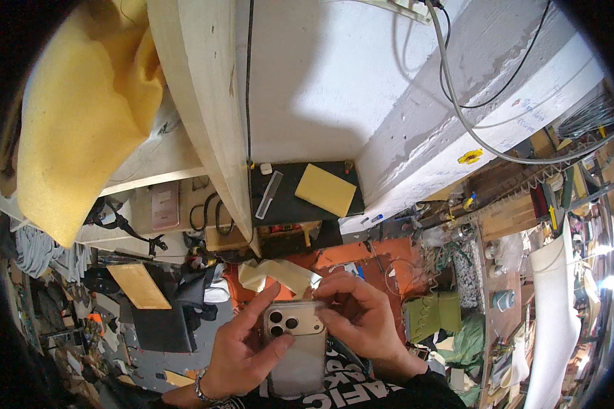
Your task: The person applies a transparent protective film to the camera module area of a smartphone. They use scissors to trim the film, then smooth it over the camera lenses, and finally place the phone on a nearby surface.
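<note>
The left hand (237, 358) is clamping the left edge of a phone (297, 358), its thumb lying across the back just below the camera lenses (282, 322), while the right hand (370, 330) is gripping the upper right corner between bent fingers and thumb. The phone, which is serving as landmark here, is tilting upright before the wearer's dark top (361, 388), its lens side facing up, and a clear cover seems to be wrapping it. A bracelet (201, 387) is circling the wrist left of the phone. Just beyond the phone, a cream strip (290, 276) is lying curled over the reddish floor (396, 262). Farther beyond it, a black shelf (286, 208) is carrying a yellow block (325, 190) and a narrow grey strip (269, 195). Beyond and left of the phone, a pink slab (165, 206) is resting on a wooden shelf, and a yellow cloth (89, 116) is hanging higher up. Right of the phone, a green box-like thing (433, 315) is sitting near, and a white sheet (554, 313) is standing well apart.
</note>
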Motion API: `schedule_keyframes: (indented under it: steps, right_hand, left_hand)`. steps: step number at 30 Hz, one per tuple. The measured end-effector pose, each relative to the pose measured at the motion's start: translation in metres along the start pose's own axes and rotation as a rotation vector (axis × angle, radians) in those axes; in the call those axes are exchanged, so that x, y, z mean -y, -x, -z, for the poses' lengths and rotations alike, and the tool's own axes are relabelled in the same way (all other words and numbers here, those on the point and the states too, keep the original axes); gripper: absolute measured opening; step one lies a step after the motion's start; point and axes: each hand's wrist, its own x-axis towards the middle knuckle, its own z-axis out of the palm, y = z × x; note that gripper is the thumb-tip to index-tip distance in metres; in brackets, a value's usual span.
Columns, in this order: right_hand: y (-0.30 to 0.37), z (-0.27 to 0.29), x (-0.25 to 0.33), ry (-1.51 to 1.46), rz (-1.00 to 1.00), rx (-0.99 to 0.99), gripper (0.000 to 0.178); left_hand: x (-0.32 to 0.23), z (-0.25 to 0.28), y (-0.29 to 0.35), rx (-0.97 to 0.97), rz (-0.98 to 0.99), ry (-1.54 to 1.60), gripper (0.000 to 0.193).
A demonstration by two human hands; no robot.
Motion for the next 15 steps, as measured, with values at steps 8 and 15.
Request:
schedule_keyframes:
  steps: [8,15]
  right_hand:
    - [0.01,-0.002,-0.001,-0.162,-0.159,0.015,0.04]
    - [0.009,-0.01,-0.01,0.017,-0.194,0.091,0.04]
  left_hand:
    - [0.007,0.001,-0.002,-0.036,-0.058,0.002,0.065]
    - [0.01,0.009,-0.011,-0.123,0.066,0.014,0.042]
